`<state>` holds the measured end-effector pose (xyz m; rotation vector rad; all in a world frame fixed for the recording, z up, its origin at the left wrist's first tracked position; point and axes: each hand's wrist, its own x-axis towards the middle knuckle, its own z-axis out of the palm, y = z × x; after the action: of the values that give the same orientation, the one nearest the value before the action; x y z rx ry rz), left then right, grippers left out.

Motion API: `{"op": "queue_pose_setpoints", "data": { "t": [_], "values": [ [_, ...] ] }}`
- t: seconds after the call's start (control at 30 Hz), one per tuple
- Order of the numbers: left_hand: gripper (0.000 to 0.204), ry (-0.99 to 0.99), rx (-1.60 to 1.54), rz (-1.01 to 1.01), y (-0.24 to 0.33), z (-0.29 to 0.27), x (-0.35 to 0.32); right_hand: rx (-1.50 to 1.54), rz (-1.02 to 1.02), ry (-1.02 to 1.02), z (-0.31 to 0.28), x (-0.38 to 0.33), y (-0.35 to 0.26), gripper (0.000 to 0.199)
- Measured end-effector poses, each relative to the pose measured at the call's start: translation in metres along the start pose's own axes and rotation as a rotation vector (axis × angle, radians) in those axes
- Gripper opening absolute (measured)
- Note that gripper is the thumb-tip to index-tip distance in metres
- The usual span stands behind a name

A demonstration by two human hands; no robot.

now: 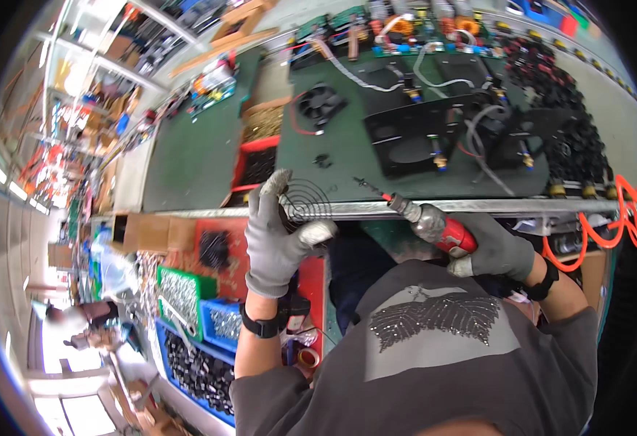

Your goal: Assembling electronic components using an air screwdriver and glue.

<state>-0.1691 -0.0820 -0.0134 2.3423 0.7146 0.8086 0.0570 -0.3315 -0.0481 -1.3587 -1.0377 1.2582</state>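
My left hand (278,236), in a grey glove, holds a round wire fan guard (310,200) with a black fan under it at the front edge of the green bench (195,160). My right hand (497,251), also gloved, grips a red and silver pneumatic screwdriver (435,224); its thin bit (369,187) points left, toward the guard. An orange coiled air hose (609,225) runs off to the right of that tool. On the bench beyond lie a black fan (320,104) and black metal chassis plates (420,138) with cables.
Red bins (257,163) and a cardboard box of screws (264,122) stand left of the work spot. Green and blue bins (187,320) of small parts sit lower left. Circuit boards (398,33) line the far edge; several black fans (573,131) are piled at right. Another person (86,320) sits far left.
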Motion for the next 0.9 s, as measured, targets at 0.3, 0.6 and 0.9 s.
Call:
{"op": "queue_pose_setpoints", "data": {
  "t": [0.3,0.6,0.9],
  "values": [
    [0.064,-0.199,-0.365,0.206,0.020,0.062,0.003,-0.127,0.149,0.227,-0.019,-0.079,0.003,0.032],
    [0.026,-0.056,-0.023,0.419,0.060,0.107,0.041,0.103,0.147,0.358,-0.009,-0.084,0.008,0.045],
    [0.025,0.094,0.009,0.523,0.054,0.128,0.046,0.107,0.165,0.441,-0.003,-0.078,0.006,0.049]
  ]
}}
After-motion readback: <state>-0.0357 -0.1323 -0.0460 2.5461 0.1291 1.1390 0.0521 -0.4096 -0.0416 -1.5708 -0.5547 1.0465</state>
